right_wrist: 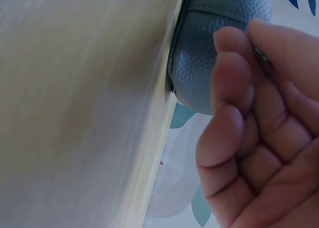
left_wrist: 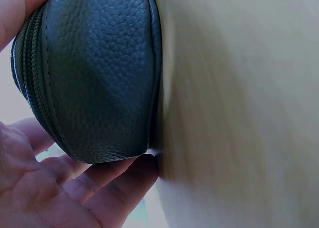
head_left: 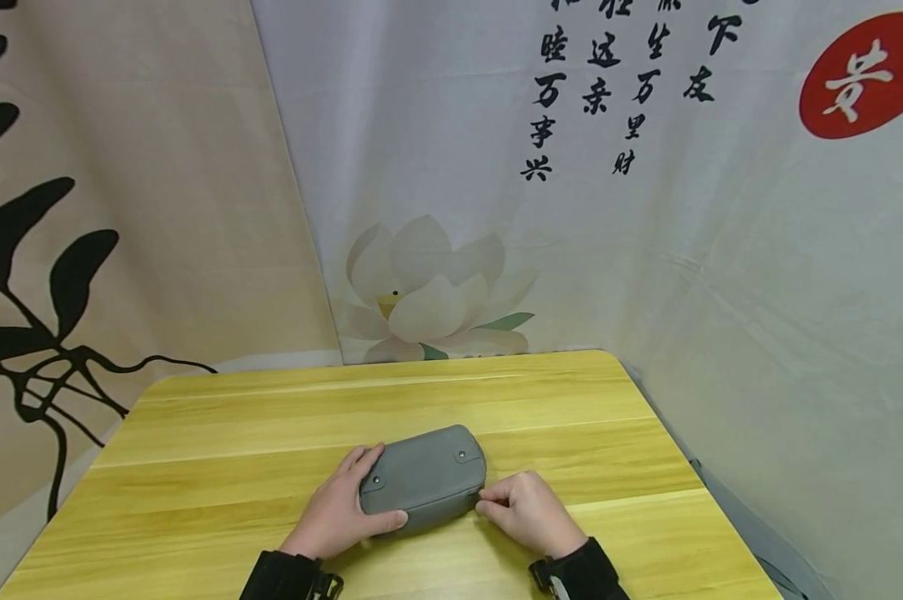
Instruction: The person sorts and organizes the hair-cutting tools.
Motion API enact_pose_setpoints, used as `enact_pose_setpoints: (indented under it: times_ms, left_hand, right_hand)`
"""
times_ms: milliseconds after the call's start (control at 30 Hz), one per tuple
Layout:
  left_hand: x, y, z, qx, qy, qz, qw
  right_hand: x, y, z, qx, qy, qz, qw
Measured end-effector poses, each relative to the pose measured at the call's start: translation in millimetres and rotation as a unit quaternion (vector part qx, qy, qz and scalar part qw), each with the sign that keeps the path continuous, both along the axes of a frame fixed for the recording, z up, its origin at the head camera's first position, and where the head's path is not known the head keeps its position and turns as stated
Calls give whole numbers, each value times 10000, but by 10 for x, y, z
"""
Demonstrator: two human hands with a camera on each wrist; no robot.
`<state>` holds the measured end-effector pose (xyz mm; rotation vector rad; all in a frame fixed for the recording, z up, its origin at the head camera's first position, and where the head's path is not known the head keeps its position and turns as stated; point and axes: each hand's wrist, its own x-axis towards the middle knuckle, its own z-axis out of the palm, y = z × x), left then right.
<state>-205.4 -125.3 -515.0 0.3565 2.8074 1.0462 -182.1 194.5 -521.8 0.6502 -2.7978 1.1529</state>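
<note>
A grey leather zip pouch [head_left: 424, 471] with two snap tabs on top lies on the wooden table. My left hand [head_left: 338, 510] grips its left end, the thumb along the near side and the fingers round the far side. In the left wrist view the zipper [left_wrist: 34, 73] runs round the pouch's side. At the right end, my right hand [head_left: 528, 510] pinches between thumb and forefinger. A small metallic bit of the zipper pull [right_wrist: 261, 55] shows between those fingertips in the right wrist view; most of it is hidden. The other right fingers are curled towards the palm.
The yellow wooden table [head_left: 271, 417] has rounded far corners. Behind it hangs a light curtain [head_left: 451, 125] with a lotus print, black characters and a red oval. A beige cloth [head_left: 181, 208] with dark leaf prints hangs on the left.
</note>
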Motion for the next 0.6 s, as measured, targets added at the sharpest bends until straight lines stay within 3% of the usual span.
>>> enact_pose_setpoints:
  times_ms: [300, 600]
  left_hand:
    - [-17, -7, -18, -35, -14, -39, 10000]
    - [-27, -7, -33, -3, -60, -40, 10000]
  right_hand:
    - [22, -38, 12, 80, 128, -55, 9999]
    - [51, -106, 15, 342, 560, 29, 9978]
